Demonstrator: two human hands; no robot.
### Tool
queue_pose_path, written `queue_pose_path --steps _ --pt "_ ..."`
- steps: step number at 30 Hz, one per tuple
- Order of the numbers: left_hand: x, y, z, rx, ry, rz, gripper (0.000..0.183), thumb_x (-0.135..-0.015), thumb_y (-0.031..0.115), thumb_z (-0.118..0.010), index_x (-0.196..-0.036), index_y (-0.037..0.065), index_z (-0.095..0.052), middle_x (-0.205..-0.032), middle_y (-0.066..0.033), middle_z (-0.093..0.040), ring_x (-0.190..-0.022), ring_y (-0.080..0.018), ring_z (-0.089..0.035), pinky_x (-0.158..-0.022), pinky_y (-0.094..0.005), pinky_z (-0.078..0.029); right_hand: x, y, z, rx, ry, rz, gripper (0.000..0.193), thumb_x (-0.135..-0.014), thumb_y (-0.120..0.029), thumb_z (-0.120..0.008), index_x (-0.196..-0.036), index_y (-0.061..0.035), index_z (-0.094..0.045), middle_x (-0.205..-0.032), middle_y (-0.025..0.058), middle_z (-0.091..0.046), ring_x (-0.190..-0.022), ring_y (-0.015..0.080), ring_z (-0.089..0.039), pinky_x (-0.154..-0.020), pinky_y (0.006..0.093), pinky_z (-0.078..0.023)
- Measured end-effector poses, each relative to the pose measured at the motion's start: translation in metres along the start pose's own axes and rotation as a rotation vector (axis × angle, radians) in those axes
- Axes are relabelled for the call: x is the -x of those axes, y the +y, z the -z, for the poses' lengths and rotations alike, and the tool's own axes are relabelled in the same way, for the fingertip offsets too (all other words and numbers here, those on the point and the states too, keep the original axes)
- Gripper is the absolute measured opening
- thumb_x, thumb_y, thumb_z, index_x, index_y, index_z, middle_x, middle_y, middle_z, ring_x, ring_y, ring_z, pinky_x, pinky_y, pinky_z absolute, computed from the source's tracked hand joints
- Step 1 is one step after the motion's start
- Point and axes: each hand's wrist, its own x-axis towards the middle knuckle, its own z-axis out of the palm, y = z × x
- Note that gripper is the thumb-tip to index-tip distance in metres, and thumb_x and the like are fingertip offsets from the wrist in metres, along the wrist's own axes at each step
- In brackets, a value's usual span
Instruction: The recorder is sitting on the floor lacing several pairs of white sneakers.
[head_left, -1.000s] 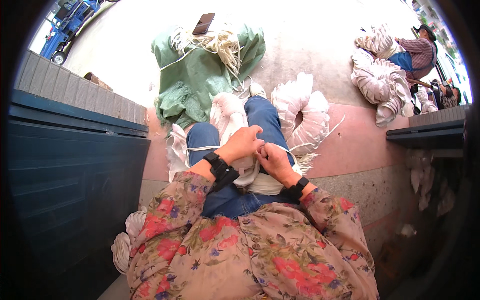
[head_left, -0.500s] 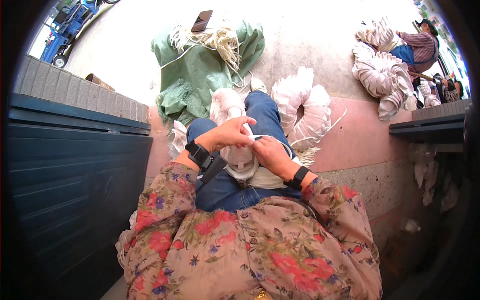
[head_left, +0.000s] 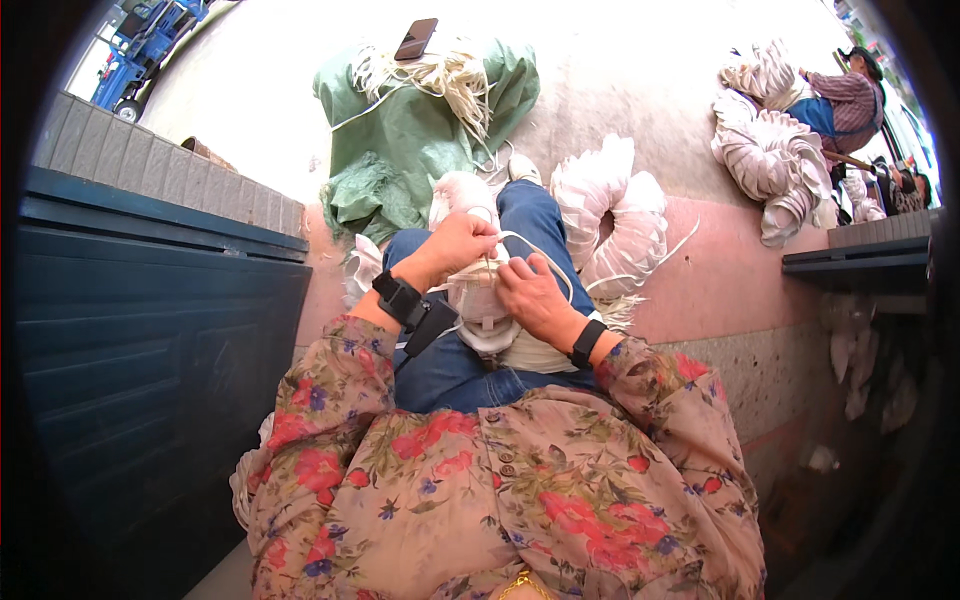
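A white shoe upper lies across my lap between my thighs, its toe end pointing away from me. Over its middle, the fingertips of my left hand pinch a thin white shoelace. From there the lace loops out to the right, past my other hand. My right hand is bent against the right side of the upper, its fingers gripping near the lacing edge. Exactly what lies under those fingertips is partly hidden.
Ahead, a green sack-covered heap carries a bunch of white laces and a phone. A ring of white uppers lies right of my leg. Blue panels flank me at left. Another person sits far right beside more bundles.
My hands have drawn slightly apart, the left moving up and left with the lace, the right coming lower onto the upper. A larger lace loop now shows at the right.
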Motion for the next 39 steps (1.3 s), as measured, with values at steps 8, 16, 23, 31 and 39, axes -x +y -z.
queue_pose_path --steps 8,16,23,31,39 --pt "-0.023 -0.012 -0.029 0.215 -0.169 0.048 0.023 -0.081 0.008 -0.056 -0.101 -0.001 -0.056 -0.080 -0.0036 -0.061 -0.068 -0.0088 -0.057 -0.060 -0.0214 -0.045 -0.023 0.013 0.138 -0.715 0.675 -0.091 0.012 -0.072 0.003 -0.058 -0.082 -0.0031 -0.056 -0.078 0.0093 -0.056 -0.064 0.0229 -0.057 -0.057 0.0303 -0.047" --pt "0.017 -0.023 -0.008 -0.788 0.255 -0.257 0.029 -0.081 0.012 -0.050 -0.109 0.006 -0.053 -0.086 -0.0232 -0.057 -0.083 -0.0370 -0.055 -0.072 -0.0440 -0.045 -0.021 0.059 0.197 -0.977 1.283 -0.488 0.020 -0.094 -0.018 -0.042 -0.094 0.0011 -0.047 -0.057 0.0003 -0.041 -0.049 0.0092 -0.039 -0.050 0.0238 -0.043" --pt "0.055 -0.025 0.007 -0.926 0.182 -0.154 0.034 -0.080 0.013 -0.053 -0.114 0.010 -0.050 -0.082 -0.0189 -0.053 -0.083 -0.0347 -0.052 -0.071 -0.0410 -0.044 -0.018 0.043 0.118 -1.227 0.375 -0.802 0.020 -0.091 -0.020 -0.050 -0.086 -0.0017 -0.055 -0.073 -0.0009 -0.051 -0.066 0.0070 -0.046 -0.059 0.0213 -0.040" --pt "0.049 -0.036 0.020 -0.284 0.160 -0.212 0.033 -0.079 0.010 -0.054 -0.111 0.006 -0.051 -0.068 -0.0126 -0.057 -0.064 -0.0268 -0.055 -0.058 -0.0346 -0.043 -0.024 -0.019 0.012 -1.171 -0.268 -0.594 0.025 -0.081 -0.019 -0.051 -0.079 0.0027 -0.062 -0.068 0.0214 -0.059 -0.064 0.0317 -0.060 -0.063 0.0376 -0.046" --pt "0.066 -0.038 0.028 -0.061 0.142 0.035 0.035 -0.083 0.008 -0.054 -0.117 0.003 -0.047 -0.066 0.0032 -0.050 -0.060 -0.0045 -0.045 -0.055 -0.0201 -0.038 -0.030 -0.043 -0.014 -0.813 -0.023 -0.571 0.024 -0.083 -0.012 -0.045 -0.097 0.0009 -0.060 -0.066 0.0194 -0.060 -0.063 0.0320 -0.061 -0.058 0.0398 -0.048"
